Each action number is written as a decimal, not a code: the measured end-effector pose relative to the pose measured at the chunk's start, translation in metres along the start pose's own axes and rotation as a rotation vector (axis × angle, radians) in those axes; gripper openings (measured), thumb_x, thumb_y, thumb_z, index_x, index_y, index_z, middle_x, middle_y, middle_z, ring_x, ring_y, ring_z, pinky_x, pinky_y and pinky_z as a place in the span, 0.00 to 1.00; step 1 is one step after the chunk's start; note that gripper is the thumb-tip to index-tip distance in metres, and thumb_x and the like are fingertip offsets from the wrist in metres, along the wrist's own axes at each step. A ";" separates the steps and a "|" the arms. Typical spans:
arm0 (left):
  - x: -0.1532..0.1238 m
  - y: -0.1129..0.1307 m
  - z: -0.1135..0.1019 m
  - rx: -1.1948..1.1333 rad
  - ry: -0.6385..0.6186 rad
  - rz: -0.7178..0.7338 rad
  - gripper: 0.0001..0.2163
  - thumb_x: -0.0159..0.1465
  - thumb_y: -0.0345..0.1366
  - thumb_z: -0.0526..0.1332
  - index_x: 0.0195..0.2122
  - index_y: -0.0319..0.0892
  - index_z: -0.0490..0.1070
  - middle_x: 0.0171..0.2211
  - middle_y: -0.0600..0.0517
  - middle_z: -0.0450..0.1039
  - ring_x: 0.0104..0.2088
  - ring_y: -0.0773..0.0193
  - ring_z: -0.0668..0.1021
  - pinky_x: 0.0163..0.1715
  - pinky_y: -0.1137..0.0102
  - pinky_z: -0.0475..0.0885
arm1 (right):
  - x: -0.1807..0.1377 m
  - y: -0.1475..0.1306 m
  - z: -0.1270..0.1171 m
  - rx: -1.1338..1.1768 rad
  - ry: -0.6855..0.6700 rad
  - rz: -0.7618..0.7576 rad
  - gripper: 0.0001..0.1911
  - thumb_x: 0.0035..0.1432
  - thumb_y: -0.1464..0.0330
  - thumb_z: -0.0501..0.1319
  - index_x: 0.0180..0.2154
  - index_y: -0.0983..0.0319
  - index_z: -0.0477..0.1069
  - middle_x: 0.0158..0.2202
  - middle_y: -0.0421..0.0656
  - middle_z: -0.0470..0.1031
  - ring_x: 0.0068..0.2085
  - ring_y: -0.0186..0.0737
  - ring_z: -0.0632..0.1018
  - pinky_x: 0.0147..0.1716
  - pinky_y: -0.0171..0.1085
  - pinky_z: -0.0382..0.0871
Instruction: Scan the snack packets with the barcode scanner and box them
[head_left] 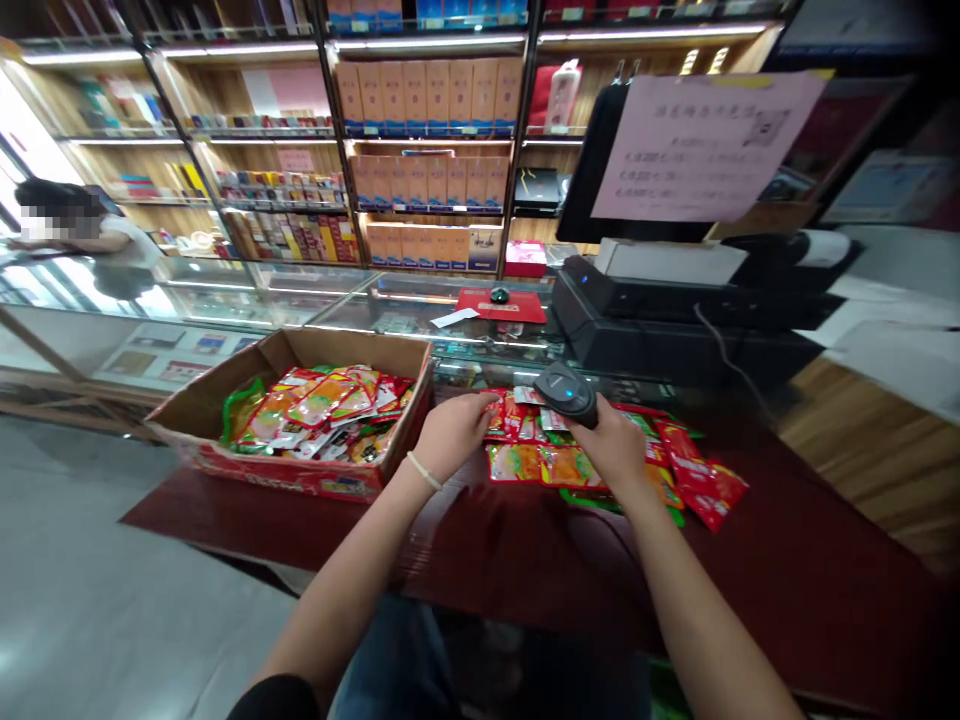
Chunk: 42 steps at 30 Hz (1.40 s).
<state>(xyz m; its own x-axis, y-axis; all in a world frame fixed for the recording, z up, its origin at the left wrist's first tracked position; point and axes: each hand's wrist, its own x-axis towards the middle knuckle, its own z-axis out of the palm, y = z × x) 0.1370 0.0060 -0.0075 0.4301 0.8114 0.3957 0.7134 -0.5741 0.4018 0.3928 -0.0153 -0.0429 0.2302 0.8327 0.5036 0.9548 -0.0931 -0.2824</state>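
My right hand (616,440) is wrapped round a dark barcode scanner (564,393), whose head points up and left over the packets. My left hand (454,428), with a pale band at the wrist, has its fingers pinched at the left edge of a red snack packet (498,420). Beneath both hands, several red, orange and green snack packets (568,466) lie in rows on the dark red counter (465,560). Some of them are covered by the right hand. Left of my left hand stands an open cardboard box (285,478), filled with similar packets (330,400).
Behind the packets stand a black till base (675,325) and a monitor with a pink paper sheet (697,150). A red mat (517,305) with a mouse lies on the glass display counter (405,295). Another person (124,250) leans at the far left. Stocked shelves line the back.
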 end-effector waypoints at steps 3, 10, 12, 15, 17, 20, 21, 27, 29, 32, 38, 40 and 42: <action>0.026 0.012 0.045 -0.030 -0.064 0.017 0.15 0.67 0.36 0.54 0.53 0.46 0.73 0.48 0.48 0.78 0.48 0.56 0.79 0.49 0.66 0.73 | -0.001 0.041 -0.006 -0.063 0.023 0.090 0.21 0.56 0.54 0.60 0.47 0.58 0.74 0.32 0.47 0.80 0.32 0.49 0.77 0.28 0.37 0.54; 0.075 0.039 0.135 -0.159 -0.086 0.131 0.15 0.67 0.34 0.54 0.52 0.42 0.73 0.49 0.46 0.77 0.50 0.58 0.78 0.52 0.65 0.71 | -0.013 0.117 -0.017 -0.132 0.101 0.283 0.23 0.56 0.55 0.60 0.50 0.58 0.73 0.34 0.49 0.81 0.33 0.48 0.78 0.29 0.37 0.56; 0.085 0.051 0.153 -0.200 -0.082 0.189 0.15 0.67 0.33 0.54 0.52 0.42 0.72 0.49 0.46 0.77 0.50 0.58 0.77 0.52 0.65 0.71 | -0.015 0.130 -0.020 -0.124 0.110 0.341 0.24 0.57 0.53 0.59 0.50 0.58 0.74 0.34 0.49 0.81 0.33 0.48 0.78 0.29 0.37 0.56; 0.100 0.070 0.174 -0.217 -0.096 0.254 0.15 0.67 0.32 0.54 0.53 0.42 0.71 0.49 0.45 0.76 0.50 0.58 0.77 0.52 0.64 0.71 | -0.017 0.145 -0.026 -0.106 0.136 0.404 0.25 0.57 0.51 0.58 0.49 0.59 0.74 0.33 0.50 0.80 0.32 0.48 0.78 0.28 0.37 0.57; 0.111 0.083 0.186 -0.203 -0.119 0.282 0.15 0.66 0.32 0.54 0.53 0.41 0.71 0.49 0.45 0.76 0.50 0.57 0.77 0.52 0.64 0.70 | -0.017 0.152 -0.031 -0.096 0.167 0.428 0.26 0.56 0.50 0.58 0.48 0.59 0.75 0.32 0.50 0.80 0.32 0.49 0.78 0.28 0.37 0.57; 0.130 0.099 0.204 -0.166 -0.164 0.325 0.16 0.66 0.32 0.55 0.53 0.40 0.71 0.49 0.43 0.75 0.50 0.56 0.76 0.53 0.64 0.69 | -0.018 0.159 -0.037 -0.071 0.201 0.433 0.26 0.56 0.49 0.58 0.47 0.60 0.75 0.32 0.51 0.80 0.31 0.50 0.79 0.28 0.38 0.58; 0.136 0.104 0.210 -0.151 -0.176 0.338 0.16 0.66 0.32 0.55 0.54 0.40 0.70 0.50 0.43 0.74 0.51 0.55 0.75 0.53 0.64 0.69 | -0.018 0.160 -0.038 -0.062 0.210 0.435 0.26 0.56 0.49 0.58 0.48 0.60 0.75 0.32 0.52 0.80 0.31 0.51 0.79 0.28 0.38 0.59; 0.157 0.122 0.239 0.061 -0.273 0.267 0.19 0.68 0.36 0.53 0.59 0.35 0.65 0.49 0.36 0.72 0.50 0.50 0.74 0.50 0.59 0.68 | -0.020 0.162 -0.039 -0.013 0.238 0.440 0.25 0.55 0.51 0.60 0.49 0.58 0.75 0.33 0.50 0.81 0.33 0.52 0.79 0.29 0.39 0.61; 0.155 0.125 0.243 0.130 -0.280 0.218 0.17 0.68 0.33 0.51 0.55 0.32 0.68 0.47 0.33 0.71 0.49 0.48 0.74 0.49 0.56 0.68 | -0.020 0.161 -0.040 -0.002 0.227 0.445 0.24 0.55 0.52 0.60 0.48 0.58 0.75 0.33 0.50 0.81 0.34 0.52 0.79 0.29 0.39 0.61; 0.154 0.127 0.241 0.170 -0.272 0.213 0.14 0.67 0.27 0.49 0.47 0.31 0.72 0.47 0.32 0.70 0.50 0.47 0.72 0.48 0.56 0.68 | -0.020 0.161 -0.040 0.023 0.226 0.444 0.23 0.54 0.52 0.60 0.47 0.58 0.75 0.34 0.49 0.81 0.34 0.52 0.79 0.30 0.38 0.61; 0.147 0.128 0.221 0.222 -0.290 0.260 0.13 0.66 0.24 0.49 0.45 0.33 0.72 0.43 0.36 0.71 0.47 0.51 0.74 0.45 0.61 0.69 | -0.020 0.157 -0.037 0.010 0.253 0.428 0.25 0.54 0.52 0.60 0.49 0.59 0.75 0.34 0.50 0.81 0.34 0.50 0.79 0.29 0.38 0.61; 0.137 0.123 0.212 0.229 -0.269 0.317 0.12 0.67 0.25 0.49 0.45 0.35 0.71 0.44 0.38 0.71 0.47 0.52 0.73 0.46 0.62 0.68 | -0.021 0.154 -0.036 0.001 0.254 0.417 0.25 0.54 0.52 0.61 0.49 0.59 0.75 0.34 0.50 0.81 0.34 0.51 0.80 0.30 0.38 0.62; 0.123 0.113 0.203 0.212 -0.222 0.372 0.12 0.67 0.26 0.50 0.45 0.36 0.70 0.44 0.39 0.71 0.47 0.53 0.73 0.46 0.63 0.68 | -0.021 0.150 -0.035 0.008 0.257 0.403 0.25 0.53 0.53 0.61 0.49 0.58 0.75 0.33 0.49 0.81 0.34 0.51 0.80 0.30 0.39 0.63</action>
<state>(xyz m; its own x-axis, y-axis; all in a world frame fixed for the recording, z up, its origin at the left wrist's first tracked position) 0.3827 0.0628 -0.0809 0.7691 0.5720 0.2852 0.5757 -0.8138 0.0797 0.5380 -0.0662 -0.0670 0.6219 0.5691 0.5379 0.7787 -0.3759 -0.5024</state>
